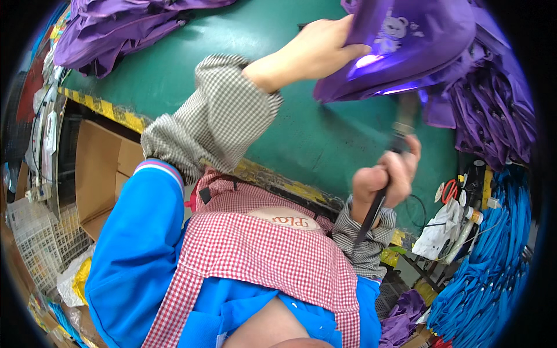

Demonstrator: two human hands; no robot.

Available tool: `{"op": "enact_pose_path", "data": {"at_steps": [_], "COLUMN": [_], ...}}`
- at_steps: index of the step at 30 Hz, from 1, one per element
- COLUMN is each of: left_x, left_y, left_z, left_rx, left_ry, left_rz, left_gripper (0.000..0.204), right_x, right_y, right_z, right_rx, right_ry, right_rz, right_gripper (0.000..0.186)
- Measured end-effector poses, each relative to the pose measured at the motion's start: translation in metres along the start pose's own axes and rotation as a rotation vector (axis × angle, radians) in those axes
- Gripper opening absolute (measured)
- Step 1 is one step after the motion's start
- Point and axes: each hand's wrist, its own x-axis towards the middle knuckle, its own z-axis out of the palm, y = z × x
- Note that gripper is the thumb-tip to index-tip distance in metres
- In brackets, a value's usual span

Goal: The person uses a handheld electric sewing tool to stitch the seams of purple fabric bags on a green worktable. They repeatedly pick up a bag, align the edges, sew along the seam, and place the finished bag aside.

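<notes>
A purple fabric bag [429,35] with a pale bear print hangs over the upper right of the table. My left hand [316,49] reaches up to its left edge and is closed on the cloth, thumb toward the print. My right hand [390,174] is closed round a black-handled tool [404,119] with a metallic front end; motion blurs it, so its exact kind is unclear. That front end points up to the bag's lower edge, where a bright violet-white glow shows. Whether the tool touches the cloth, I cannot tell.
Purple bags lie heaped on the green table [261,139] at the far left [116,35] and right [493,110]. Red-handled scissors [449,191] sit by the right edge, near hanging blue straps [487,249]. A cardboard box [96,174] stands below the table's left edge.
</notes>
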Motion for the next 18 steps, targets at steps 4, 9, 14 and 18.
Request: {"op": "enact_pose_path", "data": {"at_steps": [4,9,14,18], "left_x": [-0.047,0.006,0.218,0.297], "left_y": [-0.005,0.025,0.061,0.085], "left_z": [0.05,0.038,0.045,0.113], "left_rx": [0.009,-0.563,-0.093,0.259], "left_ry": [0.171,0.274,0.302,-0.054], "left_rz": [0.144,-0.097,0.417,0.054], "left_gripper": [0.044,0.033,0.025,0.051], "right_x": [-0.001,0.033,0.048,0.026], "right_y": [0.056,0.047,0.034,0.047], "right_z": [0.031,0.034,-0.026,-0.042], "right_rx": [-0.065,0.26,-0.075,-0.267], "right_ry": [0.306,0.274,0.452,0.206], "right_rz": [0.451,0.073,0.07,0.093], "right_gripper": [0.043,0.039,0.022,0.02]}}
